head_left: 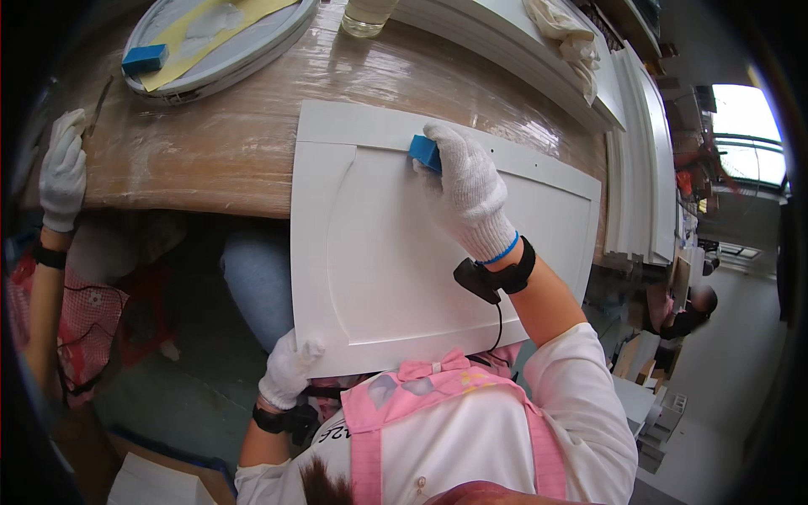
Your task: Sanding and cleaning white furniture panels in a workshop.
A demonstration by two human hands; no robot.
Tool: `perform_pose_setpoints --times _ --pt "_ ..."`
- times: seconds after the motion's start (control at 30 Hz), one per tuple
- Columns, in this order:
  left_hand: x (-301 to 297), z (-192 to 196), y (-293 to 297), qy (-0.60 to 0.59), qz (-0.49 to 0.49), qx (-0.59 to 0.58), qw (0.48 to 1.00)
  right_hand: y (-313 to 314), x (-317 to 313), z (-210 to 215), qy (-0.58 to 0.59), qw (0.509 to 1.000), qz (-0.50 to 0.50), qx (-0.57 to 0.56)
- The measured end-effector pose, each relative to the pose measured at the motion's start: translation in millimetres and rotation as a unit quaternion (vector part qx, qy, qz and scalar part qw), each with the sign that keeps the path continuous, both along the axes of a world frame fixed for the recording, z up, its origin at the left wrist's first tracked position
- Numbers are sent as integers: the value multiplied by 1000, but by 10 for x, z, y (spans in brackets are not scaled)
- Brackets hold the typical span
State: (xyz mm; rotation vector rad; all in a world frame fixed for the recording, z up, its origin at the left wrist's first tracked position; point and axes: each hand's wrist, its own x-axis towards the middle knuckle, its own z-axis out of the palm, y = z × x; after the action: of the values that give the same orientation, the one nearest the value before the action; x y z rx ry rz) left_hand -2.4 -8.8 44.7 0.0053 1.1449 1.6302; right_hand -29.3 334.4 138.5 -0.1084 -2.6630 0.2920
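A white framed cabinet door panel (396,252) lies before me, its far part on the plastic-wrapped table and its near edge against my body. In my right hand (467,185), in a white knit glove, is a blue sanding block (426,153). The fingers are closed round it, and it rests on the panel near the far inner frame edge. My left hand (290,368), gloved too, grips the panel's near left corner. Part of its fingers is hidden by the panel.
A round grey lid (278,38) at the far left bears a yellow sheet with white paste and another blue block (145,59). A jar of pale liquid (367,17) stands beside it. White panels (505,42) and a cloth (572,42) lie far right. A co-worker's gloved hand (63,172) is at left.
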Motion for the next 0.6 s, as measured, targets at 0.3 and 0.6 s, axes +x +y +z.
perform_pose_setpoints --times 0.3,0.6 --pt "66 -172 -93 33 -18 -12 999 100 153 -31 -23 1000 -4 20" --pt "-6 -27 -15 35 -15 -20 999 -199 -160 8 -43 999 11 -5"
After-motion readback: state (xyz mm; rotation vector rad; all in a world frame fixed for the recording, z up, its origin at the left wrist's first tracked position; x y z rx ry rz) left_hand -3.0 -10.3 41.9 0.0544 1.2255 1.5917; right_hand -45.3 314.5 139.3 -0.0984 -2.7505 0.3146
